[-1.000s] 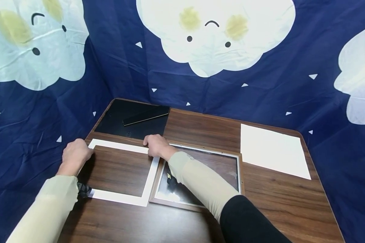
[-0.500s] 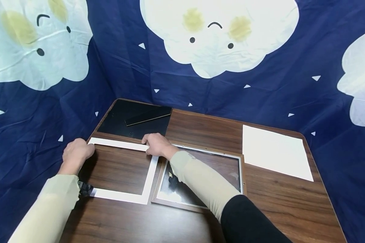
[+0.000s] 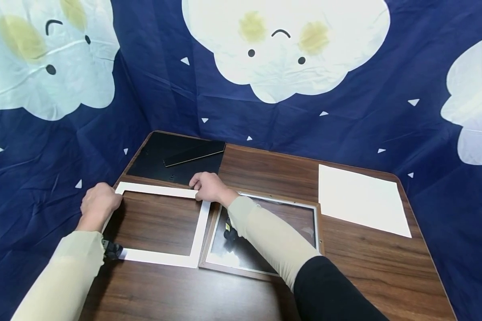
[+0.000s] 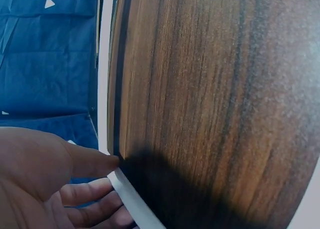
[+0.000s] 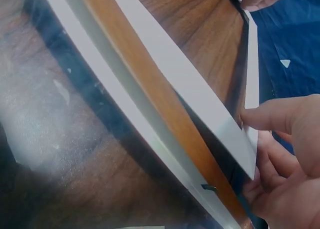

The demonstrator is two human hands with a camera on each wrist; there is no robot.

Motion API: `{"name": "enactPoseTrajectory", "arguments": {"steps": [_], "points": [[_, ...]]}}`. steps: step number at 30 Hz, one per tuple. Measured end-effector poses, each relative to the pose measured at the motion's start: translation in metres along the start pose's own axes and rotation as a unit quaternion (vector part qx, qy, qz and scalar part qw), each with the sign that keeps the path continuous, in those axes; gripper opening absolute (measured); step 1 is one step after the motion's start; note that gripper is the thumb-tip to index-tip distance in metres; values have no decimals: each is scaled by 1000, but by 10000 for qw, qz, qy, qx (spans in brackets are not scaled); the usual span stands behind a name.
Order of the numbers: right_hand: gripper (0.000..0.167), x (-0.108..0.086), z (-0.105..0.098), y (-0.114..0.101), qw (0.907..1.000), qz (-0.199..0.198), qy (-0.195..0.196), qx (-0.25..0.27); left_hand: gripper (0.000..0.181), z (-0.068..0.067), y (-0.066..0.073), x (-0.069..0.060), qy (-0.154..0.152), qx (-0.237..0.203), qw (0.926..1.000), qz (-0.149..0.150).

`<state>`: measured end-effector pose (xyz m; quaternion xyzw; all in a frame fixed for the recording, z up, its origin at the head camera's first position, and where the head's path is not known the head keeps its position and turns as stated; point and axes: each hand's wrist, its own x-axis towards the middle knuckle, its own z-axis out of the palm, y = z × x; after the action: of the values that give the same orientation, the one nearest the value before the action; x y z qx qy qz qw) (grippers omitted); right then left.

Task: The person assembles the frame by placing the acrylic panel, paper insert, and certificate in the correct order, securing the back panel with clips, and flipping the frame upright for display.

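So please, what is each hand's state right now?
Left hand: holding the white frame near its far left corner.
Right hand: holding it near its far right corner.

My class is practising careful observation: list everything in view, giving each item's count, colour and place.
mat: 1, white, open-centred, left part of table
frame: 1, brown with pale inner edge, right of the mat
pane: 1, clear, inside the frame
sheet: 1, white, far right of table
board: 1, black, far left corner
strip: 1, black, lying on the board
table: 1, brown wood-grain, beneath everything
curtain: blue, around the table; 3 white clouds and small white triangles on it
wrist gear: black, at left cuff; a dark shape near the right cuff is unclear
sleeves: 2, cream, right one black higher up
hands: 2, bare; left hand and right hand pinch the mat's far corners
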<state>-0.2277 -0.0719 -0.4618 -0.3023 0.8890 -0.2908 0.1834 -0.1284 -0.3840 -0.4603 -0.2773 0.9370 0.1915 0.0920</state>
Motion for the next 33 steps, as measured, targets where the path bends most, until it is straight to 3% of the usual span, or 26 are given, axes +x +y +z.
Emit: {"name": "enactPoseTrajectory", "arguments": {"steps": [4,14,21,25,30,33], "points": [[38,-3,-5,1,9990,77,-138,416,35,0,1,1,-68,49,10000,-6],[35,-10,-16,7,9976,268,-58,642,45,0,3,0,-126,141,9998,24],[34,-17,-20,11,9870,548,125,1505,44,1,4,2,-60,129,9999,58],[34,-21,-25,11,9832,670,210,1686,44,1,5,2,-29,113,9999,111],[31,-25,-31,13,9799,757,274,1824,30,0,5,1,83,24,9997,246],[32,-27,-32,15,9713,861,334,2190,24,-1,3,1,169,-46,9994,309]]}}
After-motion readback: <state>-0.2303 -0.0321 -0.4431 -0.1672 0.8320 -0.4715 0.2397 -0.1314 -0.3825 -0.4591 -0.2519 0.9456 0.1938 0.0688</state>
